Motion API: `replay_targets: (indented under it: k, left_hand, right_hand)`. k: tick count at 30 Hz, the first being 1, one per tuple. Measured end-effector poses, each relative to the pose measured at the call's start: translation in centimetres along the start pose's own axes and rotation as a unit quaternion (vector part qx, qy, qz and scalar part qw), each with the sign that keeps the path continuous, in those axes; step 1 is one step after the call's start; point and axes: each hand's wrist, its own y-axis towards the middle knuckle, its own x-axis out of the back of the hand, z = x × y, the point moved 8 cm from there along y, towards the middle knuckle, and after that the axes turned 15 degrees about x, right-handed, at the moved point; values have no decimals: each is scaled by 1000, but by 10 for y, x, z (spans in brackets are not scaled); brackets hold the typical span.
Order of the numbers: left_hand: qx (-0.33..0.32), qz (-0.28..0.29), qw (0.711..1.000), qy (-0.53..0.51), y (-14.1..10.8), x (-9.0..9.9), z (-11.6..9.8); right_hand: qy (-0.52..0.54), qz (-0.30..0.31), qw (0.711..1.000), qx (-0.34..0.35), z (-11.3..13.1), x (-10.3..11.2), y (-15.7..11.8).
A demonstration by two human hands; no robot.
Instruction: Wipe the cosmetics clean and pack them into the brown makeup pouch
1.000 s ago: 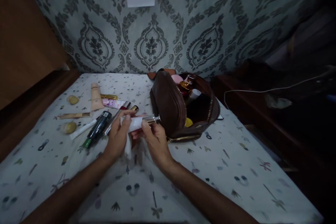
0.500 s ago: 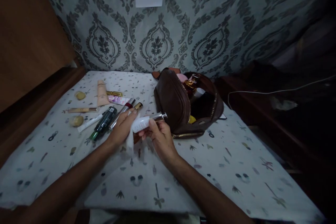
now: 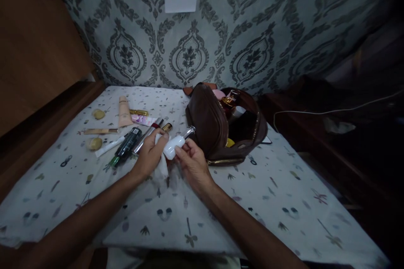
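Observation:
A white bottle [image 3: 172,148] with a shiny silver cap is held between my two hands, its cap pointing up and right. My right hand [image 3: 193,164] has its fingers closed on the bottle's lower right side. In my closed left hand [image 3: 149,154] is a white tissue [image 3: 162,168], pressed near the bottle's left side and hanging down. Left of my left hand lie a dark green bottle [image 3: 128,143], a silver tube with a red band [image 3: 147,136] and a white tube [image 3: 109,146]. A gold-and-black tube [image 3: 167,127] lies just beyond my hands.
An open brown bag [image 3: 206,119] holding a perfume bottle [image 3: 230,100] stands right of centre on the patterned cloth [image 3: 189,218]. A beige tube [image 3: 125,111], pink-purple tube [image 3: 143,119] and round yellowish items [image 3: 98,114] lie at the left. Wooden furniture [image 3: 41,59] borders the left side.
The white bottle has turned so its cap points more upward, and its white surface now faces differently. My right fingers have shifted along it; the tissue remains in my left hand.

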Motion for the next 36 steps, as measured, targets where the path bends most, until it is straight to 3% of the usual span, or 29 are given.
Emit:
replay_targets:
  k: [3, 7, 12, 16, 19, 26, 36]
  left_hand:
    - [-80, -8, 992, 99, -8, -1, -14]
    - [-160, -33, 957, 238, -18, -7, -24]
    - [-218, -63, 938, 261, -25, -8, -24]
    - [-203, -92, 949, 225, -22, 1, -24]
    - [-173, -86, 966, 169, -18, 5, -25]
    - [-40, -3, 999, -26, -6, 9, -17]
    - [-50, 5, 996, -78, -9, 12, -22]
  right_hand:
    - [-11, 18, 1000, 12, -1, -1, -2]
    - [-28, 47, 998, 11, -5, -1, -5]
    - [-111, 131, 985, 20, -5, -6, -11]
    - [-204, 183, 958, 81, 4, -14, -15]
    - [-187, 172, 963, 93, 8, -15, -17]
    - [-60, 186, 980, -28, -6, -23, -25]
    - [-50, 153, 985, -61, -14, -23, -29]
